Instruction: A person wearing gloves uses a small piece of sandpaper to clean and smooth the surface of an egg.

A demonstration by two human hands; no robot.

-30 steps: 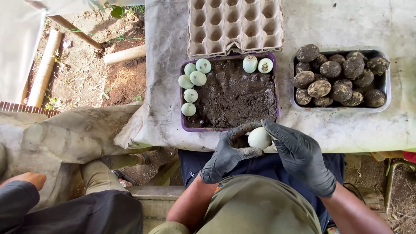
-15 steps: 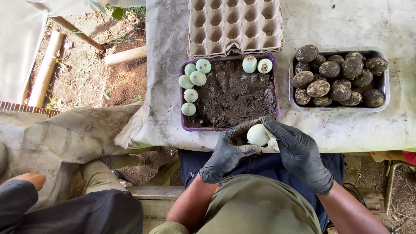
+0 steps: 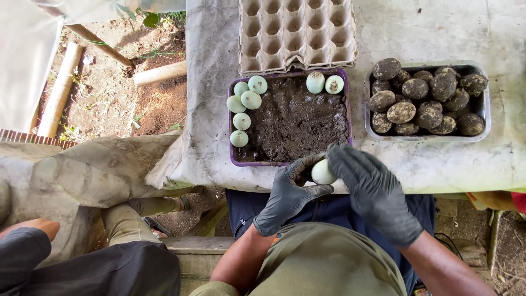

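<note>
**Gently does it: a pale egg cradled between two gloved hands at the mud tray**

Outdoors, at the near edge of a cloth-covered table, a person in black gloves holds a single pale egg just in front of a purple tray of dark, wet mud. The left hand cups the egg from below and from the side, fingers curled around it; the right hand closes over it from the other side, so that both hands grasp the one egg and only its top shows. Seven more pale eggs lie along the left and far edges of the tray. To the right, a metal tray is heaped with mud-coated eggs, and an empty cardboard egg carton sits beyond.

By the look of it, the egg is light, rigid and brittle, and likely slick wherever mud touches it. A broad, even hold around its middle, as seen here, suits it better than a fingertip pinch. Another person's hand and knee show at lower left.
</note>
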